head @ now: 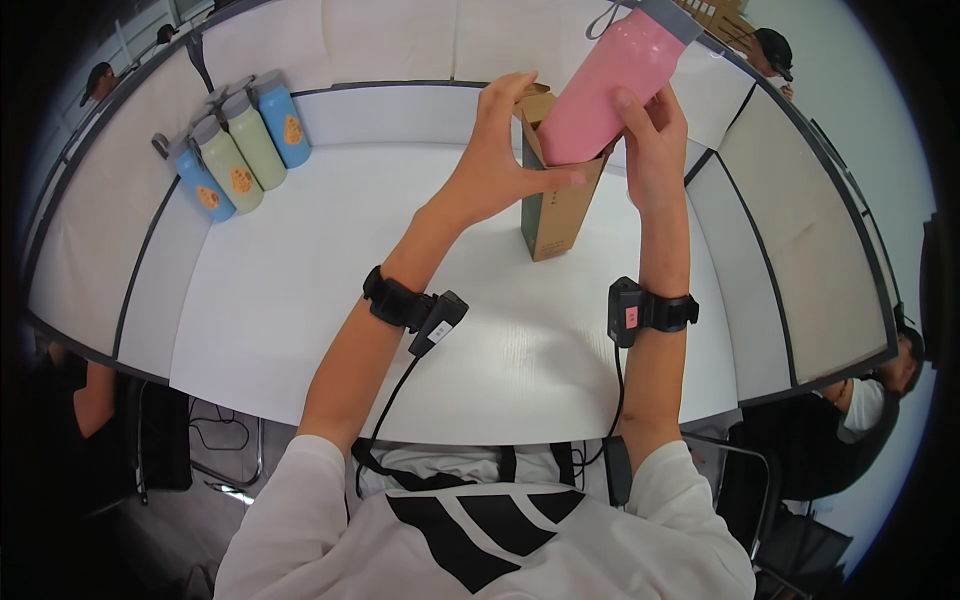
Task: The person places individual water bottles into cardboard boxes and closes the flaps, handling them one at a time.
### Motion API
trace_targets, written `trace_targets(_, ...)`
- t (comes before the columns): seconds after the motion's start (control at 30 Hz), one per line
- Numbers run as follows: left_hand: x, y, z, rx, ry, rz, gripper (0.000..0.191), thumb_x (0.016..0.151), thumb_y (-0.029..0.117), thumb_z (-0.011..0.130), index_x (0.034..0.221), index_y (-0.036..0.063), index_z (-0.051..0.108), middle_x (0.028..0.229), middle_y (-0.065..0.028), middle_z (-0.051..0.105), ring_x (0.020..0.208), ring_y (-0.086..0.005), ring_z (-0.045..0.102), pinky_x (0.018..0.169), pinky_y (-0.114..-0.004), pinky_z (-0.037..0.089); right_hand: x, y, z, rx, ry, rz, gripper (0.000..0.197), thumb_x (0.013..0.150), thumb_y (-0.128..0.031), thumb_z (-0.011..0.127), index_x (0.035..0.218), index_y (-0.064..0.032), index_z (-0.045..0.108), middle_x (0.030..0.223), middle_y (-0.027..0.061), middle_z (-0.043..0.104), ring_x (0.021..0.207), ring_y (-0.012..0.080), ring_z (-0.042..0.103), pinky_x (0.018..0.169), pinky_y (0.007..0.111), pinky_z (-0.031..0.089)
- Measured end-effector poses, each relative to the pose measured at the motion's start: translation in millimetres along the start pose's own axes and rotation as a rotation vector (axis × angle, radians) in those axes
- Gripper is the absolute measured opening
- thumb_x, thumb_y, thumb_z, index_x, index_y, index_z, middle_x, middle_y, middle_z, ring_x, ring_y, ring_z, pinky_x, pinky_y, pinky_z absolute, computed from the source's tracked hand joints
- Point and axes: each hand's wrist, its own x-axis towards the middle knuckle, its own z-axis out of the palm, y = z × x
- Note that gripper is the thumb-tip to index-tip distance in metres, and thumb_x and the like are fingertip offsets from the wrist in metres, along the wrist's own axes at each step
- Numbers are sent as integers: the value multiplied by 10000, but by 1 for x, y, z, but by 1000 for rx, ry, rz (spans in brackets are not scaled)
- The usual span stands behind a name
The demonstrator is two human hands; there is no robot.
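Note:
A pink bottle [611,86] with a grey cap and a strap tilts to the right, its base at the open mouth of a tall cardboard box [566,214]. My right hand [654,146] grips the bottle from its right side, thumb across the front. My left hand [502,150] spans the top of the box, its thumb along the front upper edge and its fingertips by the raised flap at the back. The box stands upright on the white table [337,300], with a green side panel and small print on its face. How far the bottle's base reaches inside is partly hidden.
Several blue and green bottles [244,135] with grey caps and orange stickers stand at the table's back left. Low partition panels [799,247] edge the table. Cables run from black wrist devices [431,315] down to my lap. Other people sit beyond the panels.

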Motion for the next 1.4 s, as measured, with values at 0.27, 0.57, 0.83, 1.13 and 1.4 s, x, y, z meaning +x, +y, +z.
trace_targets(0.27, 1, 9, 3, -135, -132, -97, 777, 638, 283, 916, 1268, 48, 527, 1065, -86, 633, 974, -227, 596, 890, -346, 491, -1, -19, -23, -104, -160, -8, 469, 915, -159, 706, 1327, -6, 541, 1117, 69, 663, 995, 155, 625, 795, 299, 510)
trace_targets(0.57, 7, 35, -19, -218, -253, -122, 740, 638, 232, 916, 1271, 65, 571, 1146, -64, 639, 1025, -209, 616, 907, -354, 511, -8, -36, -31, -107, -415, 60, 619, 884, -105, 725, 1436, -14, 462, 1235, 103, 637, 1096, 193, 610, 817, 339, 538)
trace_targets(0.83, 8, 36, -34, -160, -286, -191, 662, 658, 229, 910, 1193, 70, 553, 1083, -49, 646, 1034, -203, 642, 951, -397, 514, -8, -32, -27, -47, -551, 240, 715, 902, -163, 724, 1508, -61, 358, 1270, 151, 632, 1131, 226, 609, 887, 370, 508)
trace_targets(1.13, 6, 41, -28, -80, -222, -169, 639, 644, 271, 917, 1137, 37, 585, 1035, -71, 646, 972, -210, 621, 833, -341, 531, -14, -41, 39, -403, 18, 4, 808, 792, -232, 812, 1445, -56, 370, 1127, 147, 656, 1003, 247, 657, 888, 346, 538)
trace_targets(1.4, 6, 38, -38, -179, -280, -225, 681, 629, 227, 913, 1190, 49, 569, 1082, -70, 638, 1055, -219, 620, 901, -374, 529, -15, -37, 32, -506, -35, -179, 677, 735, -229, 801, 1334, -98, 515, 1039, 130, 672, 922, 238, 670, 831, 357, 558)
